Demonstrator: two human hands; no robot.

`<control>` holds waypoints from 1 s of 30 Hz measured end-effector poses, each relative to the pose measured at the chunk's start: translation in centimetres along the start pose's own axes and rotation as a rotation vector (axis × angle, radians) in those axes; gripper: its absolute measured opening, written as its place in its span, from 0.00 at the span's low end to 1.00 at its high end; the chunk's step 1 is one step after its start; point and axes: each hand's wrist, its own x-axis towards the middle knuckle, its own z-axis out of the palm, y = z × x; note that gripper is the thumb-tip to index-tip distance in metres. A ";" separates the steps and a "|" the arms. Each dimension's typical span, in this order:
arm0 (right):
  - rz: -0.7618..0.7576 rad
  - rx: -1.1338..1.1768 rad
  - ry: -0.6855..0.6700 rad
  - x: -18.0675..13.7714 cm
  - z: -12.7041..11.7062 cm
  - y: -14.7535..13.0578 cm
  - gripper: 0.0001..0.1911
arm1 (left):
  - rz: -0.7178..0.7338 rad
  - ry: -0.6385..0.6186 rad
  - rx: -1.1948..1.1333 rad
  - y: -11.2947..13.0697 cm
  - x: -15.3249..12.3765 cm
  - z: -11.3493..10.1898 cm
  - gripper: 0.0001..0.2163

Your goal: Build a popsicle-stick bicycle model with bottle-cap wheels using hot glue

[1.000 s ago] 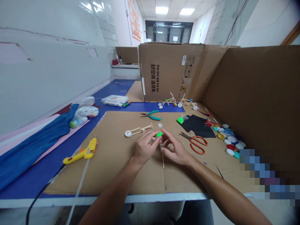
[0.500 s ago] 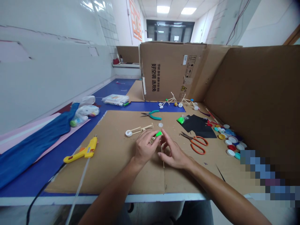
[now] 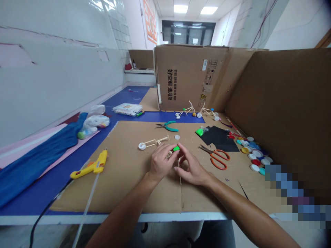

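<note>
A small lump of bright green clay sits between the fingertips of both hands, on top of a model of thin wooden sticks. My left hand is closed, its thumb and forefinger pressed against the clay's left side. From the right, my right hand presses the clay with its forefinger tip, and its thumb is bent in by a wooden stick pointing toward me. Beyond the left hand, the stick frame carries a white bottle-cap wheel. The fingers hide the joints under the clay.
Teal pliers and a clear disc lie ahead. Orange-handled scissors, black sheet, green clay pack and bottle caps are right. A yellow glue gun lies left. Two stick models stand before the cardboard box.
The hands have barely moved. The right forefinger has closed in slightly over the green clay, and the clay has shifted a little to the right.
</note>
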 end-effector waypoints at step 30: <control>-0.081 -0.076 0.151 1.7 -3.4 -1.0 0.08 | -0.365 -0.234 -0.318 -0.5 -0.1 -0.2 0.08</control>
